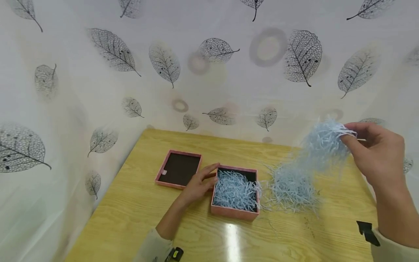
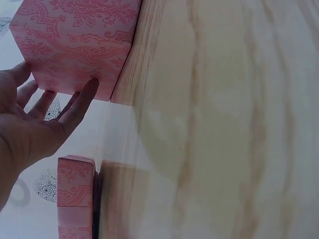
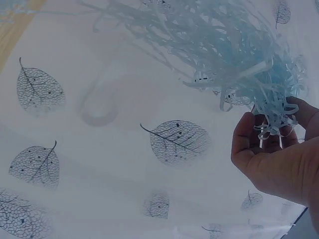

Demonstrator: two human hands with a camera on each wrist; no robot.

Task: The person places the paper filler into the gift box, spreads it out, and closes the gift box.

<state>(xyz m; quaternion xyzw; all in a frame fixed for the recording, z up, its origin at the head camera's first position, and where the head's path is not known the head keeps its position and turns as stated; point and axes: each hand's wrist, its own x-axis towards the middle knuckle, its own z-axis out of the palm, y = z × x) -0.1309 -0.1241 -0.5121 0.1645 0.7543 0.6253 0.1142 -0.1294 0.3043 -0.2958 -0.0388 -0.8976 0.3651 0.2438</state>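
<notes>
A pink box (image 1: 234,212) with a dark inside holds pale blue shredded paper (image 1: 233,190), some strands hanging over its right edge. My left hand (image 1: 198,185) rests its fingertips against the box's left side; the left wrist view shows the fingers (image 2: 75,112) touching the patterned pink wall (image 2: 79,45). Raised at the right, my right hand (image 1: 379,149) pinches a bunch of blue shredded paper (image 1: 327,142), which hangs above a loose pile (image 1: 292,187) on the table. In the right wrist view the strands (image 3: 239,59) spread out from the curled fingers of the right hand (image 3: 279,164).
A pink lid (image 1: 179,169) with a dark inside lies to the left of the box, and its edge (image 2: 76,199) shows in the left wrist view. The wooden table (image 1: 131,211) meets a leaf-patterned cloth (image 1: 229,87) at the back. Stray strands lie between box and pile.
</notes>
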